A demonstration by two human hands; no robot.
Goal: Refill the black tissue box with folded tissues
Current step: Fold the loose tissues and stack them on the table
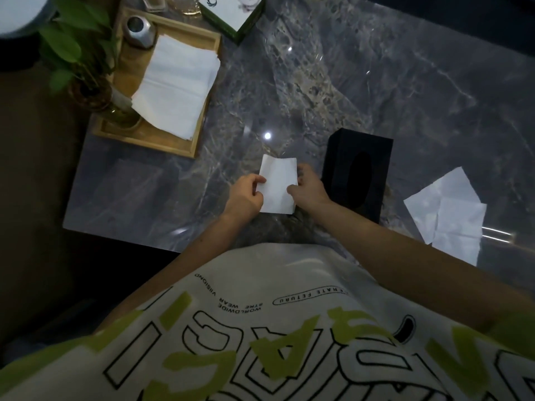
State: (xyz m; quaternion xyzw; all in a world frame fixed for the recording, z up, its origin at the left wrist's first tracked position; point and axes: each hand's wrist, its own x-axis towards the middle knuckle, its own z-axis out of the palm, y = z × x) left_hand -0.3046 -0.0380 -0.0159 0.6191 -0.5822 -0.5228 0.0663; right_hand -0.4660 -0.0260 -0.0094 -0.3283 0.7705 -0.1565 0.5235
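Observation:
A folded white tissue (278, 183) lies flat on the dark marble table, near its front edge. My left hand (246, 193) pinches its left edge and my right hand (308, 186) pinches its right edge. The black tissue box (357, 172) stands just right of my right hand, with a dark oval opening facing me. A stack of unfolded white tissues (179, 82) rests on a wooden tray (162, 143) at the far left. More loose tissues (451, 215) lie to the right of the box.
On the tray stand a leafy plant in a glass vase (86, 70) and a metal canister (139, 31). A green and white carton (234, 13) sits at the back. The table's front edge (121, 237) runs just ahead of my body.

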